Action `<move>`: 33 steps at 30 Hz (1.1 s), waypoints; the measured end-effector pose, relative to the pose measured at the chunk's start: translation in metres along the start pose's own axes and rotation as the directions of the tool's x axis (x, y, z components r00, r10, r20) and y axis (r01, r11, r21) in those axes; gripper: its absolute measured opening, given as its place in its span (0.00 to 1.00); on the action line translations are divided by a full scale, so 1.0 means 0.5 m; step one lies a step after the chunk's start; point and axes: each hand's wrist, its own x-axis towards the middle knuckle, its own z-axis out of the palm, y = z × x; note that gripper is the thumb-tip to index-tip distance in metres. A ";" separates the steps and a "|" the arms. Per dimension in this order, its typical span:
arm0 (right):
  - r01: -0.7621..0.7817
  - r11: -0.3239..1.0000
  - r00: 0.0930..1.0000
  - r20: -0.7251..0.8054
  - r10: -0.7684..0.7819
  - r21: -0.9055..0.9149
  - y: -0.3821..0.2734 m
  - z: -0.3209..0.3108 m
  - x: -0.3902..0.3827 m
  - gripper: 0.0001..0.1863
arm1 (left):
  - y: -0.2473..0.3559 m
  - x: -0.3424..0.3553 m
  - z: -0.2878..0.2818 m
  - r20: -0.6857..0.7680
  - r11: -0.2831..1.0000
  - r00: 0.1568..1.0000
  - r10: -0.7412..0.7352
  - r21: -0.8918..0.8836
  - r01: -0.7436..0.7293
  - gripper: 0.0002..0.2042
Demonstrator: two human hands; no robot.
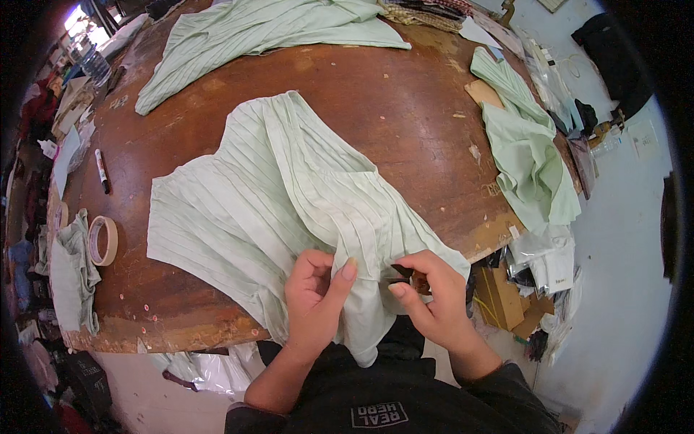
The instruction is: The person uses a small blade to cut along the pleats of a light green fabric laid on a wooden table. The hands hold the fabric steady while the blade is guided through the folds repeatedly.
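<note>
With the pale green garment (238, 188) draped over the near edge of the bench (347, 79), the left hand (316, 298) pinching it should hold it taut while the right hand (437, 300), gripping small dark snips (402, 271), angles them to avoid nicks.

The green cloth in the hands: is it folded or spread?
Mostly spread: the cloth lies wide across the table, while the left hand pinches its near part.
</note>
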 end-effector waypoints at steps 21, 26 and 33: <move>0.227 0.973 0.970 -0.101 -0.222 0.044 0.005 0.060 0.059 0.12 | 0.002 0.004 0.000 -0.004 0.998 1.000 -0.024 -0.050 0.024 0.06; 0.457 0.849 0.861 -0.106 -0.497 -0.267 0.031 0.053 0.045 0.16 | 0.010 0.010 0.025 -0.062 0.998 0.996 -0.057 0.015 0.058 0.06; 0.340 0.938 0.938 -0.048 -0.344 -0.071 0.014 0.030 0.029 0.13 | -0.002 0.010 0.015 -0.043 0.998 0.997 -0.063 -0.036 0.061 0.07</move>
